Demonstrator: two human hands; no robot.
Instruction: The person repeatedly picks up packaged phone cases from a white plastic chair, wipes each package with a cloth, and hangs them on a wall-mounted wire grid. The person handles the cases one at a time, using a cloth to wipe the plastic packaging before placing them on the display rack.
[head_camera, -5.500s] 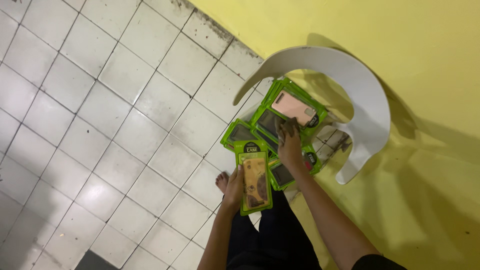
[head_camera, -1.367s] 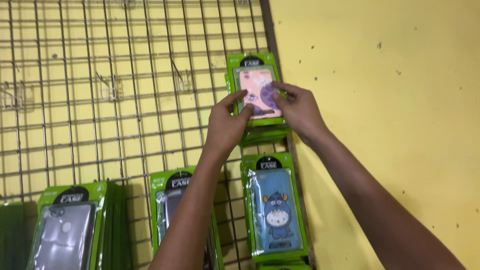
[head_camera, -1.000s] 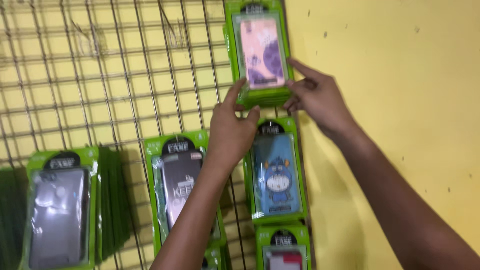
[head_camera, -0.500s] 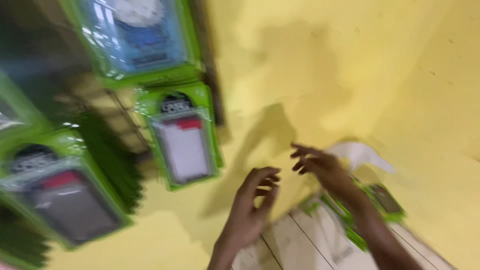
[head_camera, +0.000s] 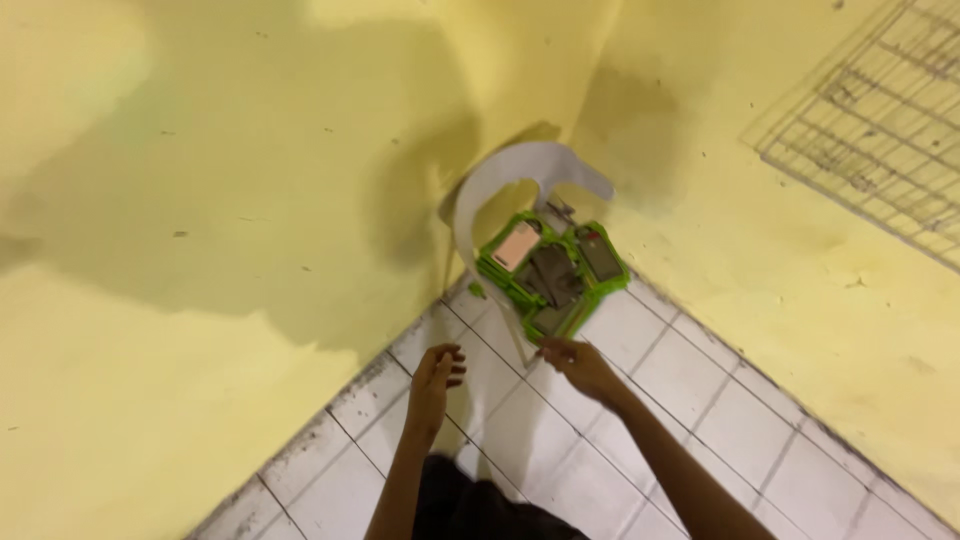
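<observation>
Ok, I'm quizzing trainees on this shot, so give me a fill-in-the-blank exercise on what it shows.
1. The green packages lie on a white plastic ____.
2. The right hand reaches toward the packages, and its grip holds ____.
3. The walls are painted ____.
4. The wire grid hangs on the wall at the ____ of the picture.

Missing words: chair; nothing; yellow; right

Dim, warm light from above; big soft shadows darken the yellow wall (head_camera: 200, 200) on the left, and everything looks slightly blurred.
</observation>
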